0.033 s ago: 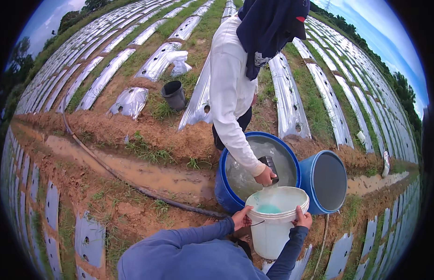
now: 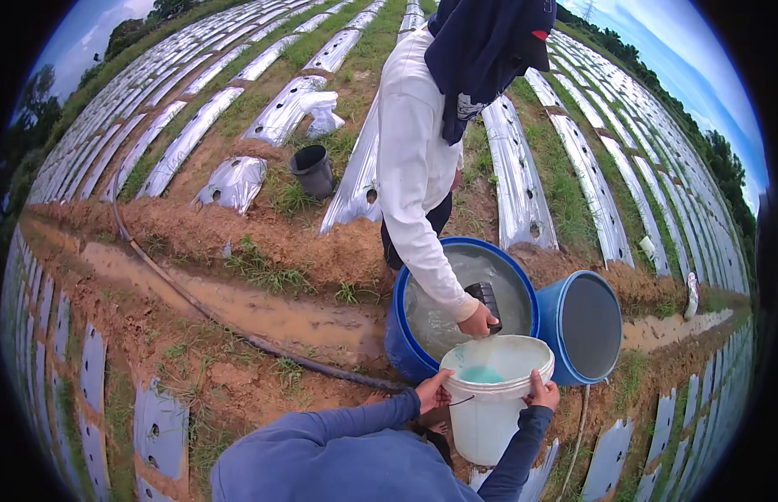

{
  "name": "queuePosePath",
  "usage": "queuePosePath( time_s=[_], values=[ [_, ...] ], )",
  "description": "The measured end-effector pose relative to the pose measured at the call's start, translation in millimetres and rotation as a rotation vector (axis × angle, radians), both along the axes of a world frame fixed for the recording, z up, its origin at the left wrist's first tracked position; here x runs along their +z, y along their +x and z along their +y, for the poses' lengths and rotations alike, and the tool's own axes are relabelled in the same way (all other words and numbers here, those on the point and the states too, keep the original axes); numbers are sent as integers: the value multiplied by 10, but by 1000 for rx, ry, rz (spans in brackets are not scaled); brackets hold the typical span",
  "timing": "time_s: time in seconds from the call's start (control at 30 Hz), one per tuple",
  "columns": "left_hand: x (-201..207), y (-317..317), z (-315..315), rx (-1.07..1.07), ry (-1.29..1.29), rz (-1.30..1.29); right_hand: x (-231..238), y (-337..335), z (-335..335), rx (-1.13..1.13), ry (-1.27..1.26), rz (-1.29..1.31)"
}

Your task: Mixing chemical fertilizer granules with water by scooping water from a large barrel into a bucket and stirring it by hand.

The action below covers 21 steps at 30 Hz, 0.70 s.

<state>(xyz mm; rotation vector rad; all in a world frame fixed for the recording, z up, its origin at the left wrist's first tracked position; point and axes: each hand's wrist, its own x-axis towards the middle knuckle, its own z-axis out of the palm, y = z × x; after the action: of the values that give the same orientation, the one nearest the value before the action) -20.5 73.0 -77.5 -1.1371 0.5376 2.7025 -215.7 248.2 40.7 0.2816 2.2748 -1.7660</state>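
Observation:
A white bucket stands upright before me, with greenish liquid showing inside. My left hand is closed on the left of its rim, above the thin wire handle. On the right, my right hand grips the same rim. Over the far side of the bucket, a co-worker's hand holds a black ribbed container. Behind it is a large blue drum of cloudy water, partly hidden by the co-worker's arm.
A second blue drum full of greyish liquid touches the first on the right. A dark hose runs along a muddy ditch at left. Beyond lie a black bucket, a white plastic bag and rows of silver sheeting.
The co-worker's black container has turned and shifted slightly right, and the stream falling from it into the bucket is no longer seen. My hands have kept their place.

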Motion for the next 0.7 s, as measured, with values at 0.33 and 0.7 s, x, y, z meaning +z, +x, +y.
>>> queuePosePath(
  time_s=[0.33,0.7],
  values=[
    [-66,4,7,24,19,-3,-9,46,-29,-33,19,-5],
    [-37,0,35,50,10,15,-13,101,12,-20,58,14]
  ],
)
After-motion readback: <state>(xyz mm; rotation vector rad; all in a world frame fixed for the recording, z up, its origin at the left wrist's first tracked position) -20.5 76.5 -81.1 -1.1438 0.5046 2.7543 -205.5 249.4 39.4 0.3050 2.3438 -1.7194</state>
